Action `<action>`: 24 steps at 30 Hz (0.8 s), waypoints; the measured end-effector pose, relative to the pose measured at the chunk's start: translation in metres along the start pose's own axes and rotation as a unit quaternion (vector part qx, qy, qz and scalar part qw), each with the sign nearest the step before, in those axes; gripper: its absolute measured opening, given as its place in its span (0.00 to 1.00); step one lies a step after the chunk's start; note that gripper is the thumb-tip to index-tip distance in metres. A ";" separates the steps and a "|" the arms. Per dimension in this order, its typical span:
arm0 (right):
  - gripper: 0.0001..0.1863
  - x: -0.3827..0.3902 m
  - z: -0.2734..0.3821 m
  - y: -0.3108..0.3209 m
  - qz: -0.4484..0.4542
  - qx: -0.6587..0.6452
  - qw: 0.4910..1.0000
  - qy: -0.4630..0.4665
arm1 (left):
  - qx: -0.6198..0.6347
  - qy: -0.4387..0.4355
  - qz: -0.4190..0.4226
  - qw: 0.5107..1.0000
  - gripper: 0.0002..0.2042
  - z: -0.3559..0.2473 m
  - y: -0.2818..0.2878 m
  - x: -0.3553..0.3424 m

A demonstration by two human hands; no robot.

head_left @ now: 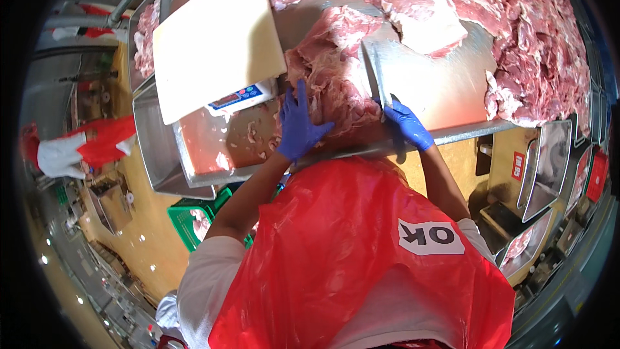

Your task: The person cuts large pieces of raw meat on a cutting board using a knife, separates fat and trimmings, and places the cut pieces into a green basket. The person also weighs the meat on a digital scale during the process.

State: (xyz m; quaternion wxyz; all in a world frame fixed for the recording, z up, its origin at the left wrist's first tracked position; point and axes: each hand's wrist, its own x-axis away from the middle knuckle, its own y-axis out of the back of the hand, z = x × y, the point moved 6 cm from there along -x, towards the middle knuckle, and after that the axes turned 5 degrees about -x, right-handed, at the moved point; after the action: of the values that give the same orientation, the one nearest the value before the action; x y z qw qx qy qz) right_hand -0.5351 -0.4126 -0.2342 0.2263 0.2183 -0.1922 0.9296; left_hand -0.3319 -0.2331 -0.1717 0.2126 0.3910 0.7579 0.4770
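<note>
The pork cut (332, 68), a boneless slab of raw meat, lies on the steel surface (436, 94) between the two hands, directly in front of the wearer. Its long axis runs away from the body, with the far end leaning slightly to the right.

Left grip (299, 130): blue-gloved, fingers spread wide, positioned at the left near edge of the cut, with the fingertips and thumb against the meat. From this grip, the bulk of the cut lies forward and to the right.

Right grip (407, 124): blue-gloved, closed around the handle of a knife (379, 71). The blade points away from the body along the right side of the cut, roughly in line with its long axis. From this grip, the cut lies forward and to the left. Both hands are near the cut; the left is the nearer, being in contact. Whether the blade edge touches the meat cannot be told.

Labels: the red apron (310, 220) carries a white rectangular label (431, 238) with large black letters, inverted in this view. A red label (518, 166) with pale characters is at the right, beside the steel trays. The scale (242, 97), partly covered by the cream cutting board (219, 42), has a blue control panel; its display is unreadable.
</note>
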 end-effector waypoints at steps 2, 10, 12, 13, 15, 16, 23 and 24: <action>0.18 -0.007 -0.010 -0.013 0.044 -0.001 0.998 -0.051 | 0.068 0.037 0.004 0.997 0.56 0.014 -0.005 -0.017; 0.15 0.006 -0.012 -0.048 0.074 0.027 0.993 -0.087 | 0.065 -0.139 0.154 0.976 0.54 0.025 -0.008 -0.061; 0.15 0.010 0.006 -0.044 0.051 0.038 0.993 -0.094 | 0.108 -0.176 0.121 0.971 0.51 0.017 -0.006 -0.066; 0.14 0.011 0.023 -0.036 0.029 0.039 0.994 -0.094 | 0.098 -0.159 0.071 0.980 0.51 0.017 -0.004 -0.062; 0.12 0.005 0.045 -0.006 -0.017 0.101 0.995 -0.005 | 0.073 -0.126 -0.025 0.989 0.50 0.013 0.002 -0.039; 0.12 0.003 0.070 -0.007 -0.036 0.043 0.993 0.103 | 0.078 -0.108 -0.062 0.989 0.50 0.017 0.004 -0.027; 0.09 -0.018 0.071 0.088 -0.159 0.214 0.961 0.068 | 0.432 0.168 0.090 0.881 0.54 0.046 -0.055 0.072; 0.09 -0.016 0.062 0.093 -0.172 0.217 0.959 0.056 | 0.521 0.199 0.170 0.813 0.55 0.034 -0.069 0.077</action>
State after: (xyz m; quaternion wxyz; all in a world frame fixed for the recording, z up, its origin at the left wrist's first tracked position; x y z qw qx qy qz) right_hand -0.5489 -0.5229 -0.2149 0.3406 0.2400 0.0674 0.9066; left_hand -0.3815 -0.1694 -0.2448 -0.2626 0.4623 0.8401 0.1071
